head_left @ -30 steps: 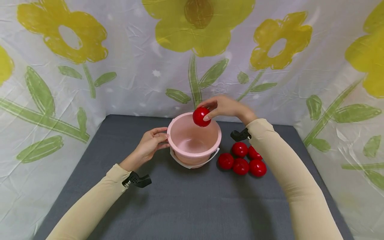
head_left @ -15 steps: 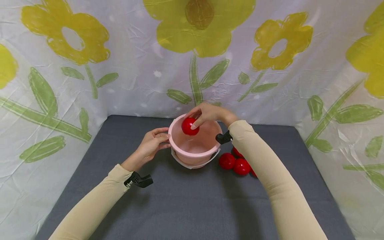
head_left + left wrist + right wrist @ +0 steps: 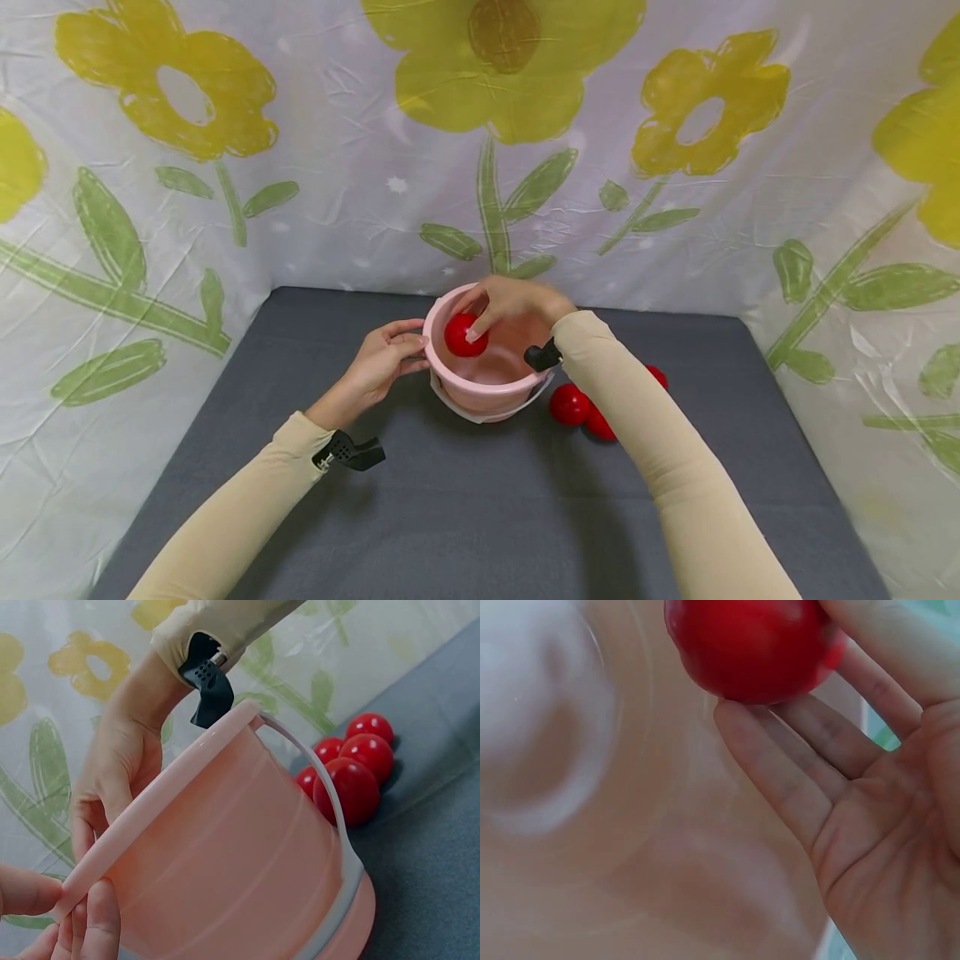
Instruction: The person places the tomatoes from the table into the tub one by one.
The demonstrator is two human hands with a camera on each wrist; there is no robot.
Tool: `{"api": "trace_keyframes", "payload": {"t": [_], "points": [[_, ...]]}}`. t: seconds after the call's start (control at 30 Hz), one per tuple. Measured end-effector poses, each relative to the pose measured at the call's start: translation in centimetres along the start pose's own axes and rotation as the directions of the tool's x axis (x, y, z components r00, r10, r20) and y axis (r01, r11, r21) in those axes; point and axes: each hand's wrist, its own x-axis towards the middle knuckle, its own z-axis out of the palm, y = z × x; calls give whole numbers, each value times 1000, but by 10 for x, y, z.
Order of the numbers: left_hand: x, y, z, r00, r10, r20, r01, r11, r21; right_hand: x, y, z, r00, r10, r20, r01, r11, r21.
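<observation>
A pink bucket (image 3: 491, 388) with a white handle stands upright near the back of the table. My left hand (image 3: 378, 358) pinches its rim from the left, as the thumb and fingers (image 3: 103, 915) show in the left wrist view. Down in the bucket's mouth, my right hand (image 3: 504, 304) holds a glossy red ball (image 3: 467, 335) between thumb and fingertips, close to the left inner wall. The right wrist view shows the red ball (image 3: 746, 649) above the pink inside of the bucket. No other ball is visible inside.
Several more red balls (image 3: 569, 405) lie on the dark grey tablecloth (image 3: 450, 508) right of the bucket, partly hidden by my right sleeve (image 3: 637, 417). A flower-printed white curtain (image 3: 337, 167) closes off the back and both sides.
My right hand has carried the red ball left and down, from above the bucket's back rim into its mouth. My left hand has kept its hold on the rim.
</observation>
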Motion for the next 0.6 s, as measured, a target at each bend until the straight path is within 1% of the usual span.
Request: {"api": "trace_keyframes", "payload": {"t": [0.27, 0.4, 0.5, 0.53, 0.6], "points": [[1, -1, 0, 1000, 12, 2, -12, 1000, 0, 8, 1, 4, 997, 77, 6, -76, 997, -24], [1, -2, 0, 1000, 18, 2, -18, 1000, 3, 9, 3, 6, 995, 96, -9, -96, 993, -68], [2, -3, 0, 1000, 16, 0, -16, 1000, 6, 9, 2, 8, 993, 120, -20, -120, 992, -35], [2, -3, 0, 1000, 14, -1, -14, 1000, 5, 9, 2, 9, 992, 124, -17, -124, 992, 7], [2, -3, 0, 1000, 11, -3, -11, 1000, 3, 9, 2, 10, 994, 109, -18, -108, 993, 50]]}}
